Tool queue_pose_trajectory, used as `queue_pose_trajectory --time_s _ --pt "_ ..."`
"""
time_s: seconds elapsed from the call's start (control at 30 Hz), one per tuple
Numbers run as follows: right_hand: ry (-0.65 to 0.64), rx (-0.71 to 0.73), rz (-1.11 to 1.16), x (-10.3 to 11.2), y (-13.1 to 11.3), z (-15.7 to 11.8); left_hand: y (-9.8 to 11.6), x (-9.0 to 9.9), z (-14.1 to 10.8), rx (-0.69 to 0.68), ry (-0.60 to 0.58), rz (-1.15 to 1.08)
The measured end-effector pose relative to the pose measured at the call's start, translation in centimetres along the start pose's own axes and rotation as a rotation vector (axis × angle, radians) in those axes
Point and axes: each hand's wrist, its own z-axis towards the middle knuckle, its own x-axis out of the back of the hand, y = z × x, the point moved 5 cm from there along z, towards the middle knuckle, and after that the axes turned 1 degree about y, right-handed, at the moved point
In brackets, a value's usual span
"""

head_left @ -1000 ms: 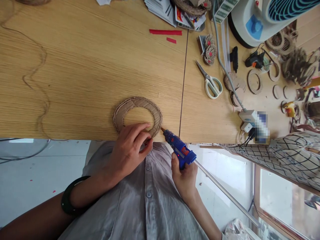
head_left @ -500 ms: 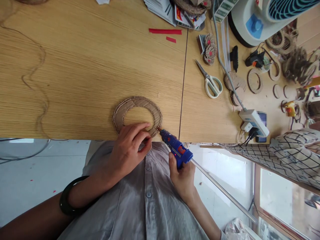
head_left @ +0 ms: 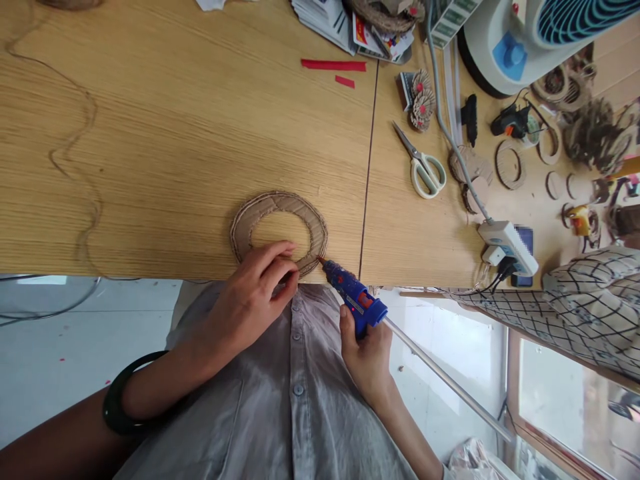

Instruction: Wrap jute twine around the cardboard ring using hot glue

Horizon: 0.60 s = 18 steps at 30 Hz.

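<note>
A flat brown cardboard ring [head_left: 243,227], with a cord-like strip along its outer rim, lies at the table's front edge. My left hand [head_left: 265,283] is closed over the ring's near side, fingers on top and thumb at the edge; part of the ring is hidden beneath it. In my right hand [head_left: 369,357] is a blue glue gun [head_left: 353,293] with a clear glue stick [head_left: 445,377] trailing from its back. Its nozzle points at the ring's right-hand rim and appears to touch it.
White-handled scissors [head_left: 427,175], red paper strips [head_left: 333,65] and cardboard rosettes [head_left: 423,110] lie on the table. Right of them are a power strip [head_left: 509,247], a fan [head_left: 505,50] and several cardboard rings [head_left: 510,164]. A checked sleeve [head_left: 595,293] of another person shows at right.
My left hand has shifted slightly left along the ring's near side. The glue gun stays at the ring's right rim. The whole view has shifted a little.
</note>
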Motion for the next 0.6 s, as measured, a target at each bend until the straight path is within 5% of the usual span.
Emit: queue_pose_trajectory --time_s 0.4,0.6 --pt "0.002 -0.020 0.037 -0.3 0.4 0.2 -0.9 0.2 -1.0 -0.145 -0.107 -0.001" --pt "0.035 -0.003 0.027 -0.3 0.7 1.2 -1.2 0.1 -1.3 -0.100 -0.043 0.084"
